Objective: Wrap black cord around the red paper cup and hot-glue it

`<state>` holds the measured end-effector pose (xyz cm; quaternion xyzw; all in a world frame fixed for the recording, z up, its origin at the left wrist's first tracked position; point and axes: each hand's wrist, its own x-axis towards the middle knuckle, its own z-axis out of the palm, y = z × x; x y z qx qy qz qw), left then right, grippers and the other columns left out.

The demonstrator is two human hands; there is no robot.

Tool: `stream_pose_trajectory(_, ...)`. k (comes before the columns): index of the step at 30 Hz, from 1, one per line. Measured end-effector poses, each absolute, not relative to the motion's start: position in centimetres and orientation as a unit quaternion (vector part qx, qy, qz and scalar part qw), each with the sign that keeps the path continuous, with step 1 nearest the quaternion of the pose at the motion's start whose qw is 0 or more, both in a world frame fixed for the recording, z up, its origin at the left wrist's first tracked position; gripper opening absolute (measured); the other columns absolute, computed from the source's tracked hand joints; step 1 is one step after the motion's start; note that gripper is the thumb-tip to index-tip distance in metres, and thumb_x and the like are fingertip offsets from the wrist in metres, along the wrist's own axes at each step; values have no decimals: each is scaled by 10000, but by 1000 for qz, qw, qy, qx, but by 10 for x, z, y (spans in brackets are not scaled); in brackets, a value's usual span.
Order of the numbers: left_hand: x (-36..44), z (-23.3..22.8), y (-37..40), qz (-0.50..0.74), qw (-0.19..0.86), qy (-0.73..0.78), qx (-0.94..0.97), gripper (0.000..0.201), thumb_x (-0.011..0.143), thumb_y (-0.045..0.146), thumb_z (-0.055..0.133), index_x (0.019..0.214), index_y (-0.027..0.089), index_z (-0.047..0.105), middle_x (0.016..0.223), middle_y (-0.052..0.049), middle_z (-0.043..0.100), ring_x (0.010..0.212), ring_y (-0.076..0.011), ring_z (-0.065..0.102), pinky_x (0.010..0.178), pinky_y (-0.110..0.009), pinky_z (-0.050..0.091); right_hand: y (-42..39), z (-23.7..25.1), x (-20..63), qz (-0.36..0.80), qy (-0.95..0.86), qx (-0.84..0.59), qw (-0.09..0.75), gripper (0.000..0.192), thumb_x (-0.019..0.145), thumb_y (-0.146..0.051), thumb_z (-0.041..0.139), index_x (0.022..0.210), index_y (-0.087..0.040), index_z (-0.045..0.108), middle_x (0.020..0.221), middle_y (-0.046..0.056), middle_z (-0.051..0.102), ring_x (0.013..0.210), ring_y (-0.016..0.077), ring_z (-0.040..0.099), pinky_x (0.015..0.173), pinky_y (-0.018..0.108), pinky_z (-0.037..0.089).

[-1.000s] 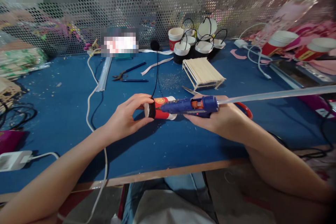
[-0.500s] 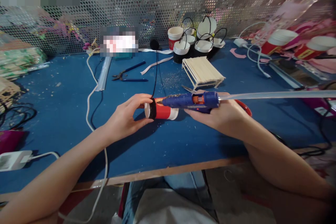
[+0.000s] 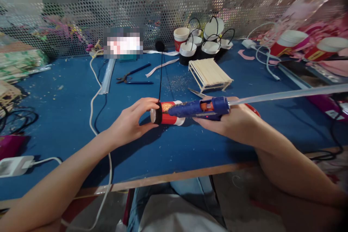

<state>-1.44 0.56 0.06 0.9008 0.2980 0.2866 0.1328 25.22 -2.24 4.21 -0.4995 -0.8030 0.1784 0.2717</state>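
My left hand (image 3: pixel 129 121) grips the base end of a red paper cup (image 3: pixel 167 112) lying on its side just above the blue table (image 3: pixel 67 116). A black cord (image 3: pixel 161 76) runs from the cup's black-wrapped base up to a black spool at the back. My right hand (image 3: pixel 231 119) holds a blue glue gun (image 3: pixel 198 108), its nozzle pointing left onto the cup. A long clear glue stick (image 3: pixel 288 94) sticks out of the gun to the right.
Finished cups with black handles (image 3: pixel 203 43) stand at the back. A small stick-built frame (image 3: pixel 209 74) sits before them. Pliers (image 3: pixel 133 76), glue sticks (image 3: pixel 107 76), a white cable (image 3: pixel 94 90) lie left. Red-handled scissors (image 3: pixel 252 110) sit behind my right hand.
The cup and glue gun have shifted only slightly; the gun's nozzle stays against the cup. The glue stick now tilts a little upward to the right.
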Motion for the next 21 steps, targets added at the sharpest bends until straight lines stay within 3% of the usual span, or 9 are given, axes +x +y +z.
stream_pose_trajectory(10, -12, 3, 4, 277, 90, 283, 914, 349, 800, 188, 624, 1120, 183, 485, 1200, -125, 571, 1132, -203, 558, 948, -341, 484, -21, 41, 255, 205, -785, -513, 281, 206, 751, -362, 553, 860, -212, 641, 672, 6, 651, 569, 159, 570, 503, 274, 433)
stream_pose_trajectory(21, -11, 6, 2, 273, 81, 275, 918, 336, 804, 159, 614, 1112, 181, 483, 1205, -131, 563, 1123, -204, 565, 935, -333, 493, -17, 41, 253, 163, -799, -507, 279, 199, 761, -390, 545, 763, -219, 648, 640, 8, 629, 577, 160, 554, 530, 277, 430)
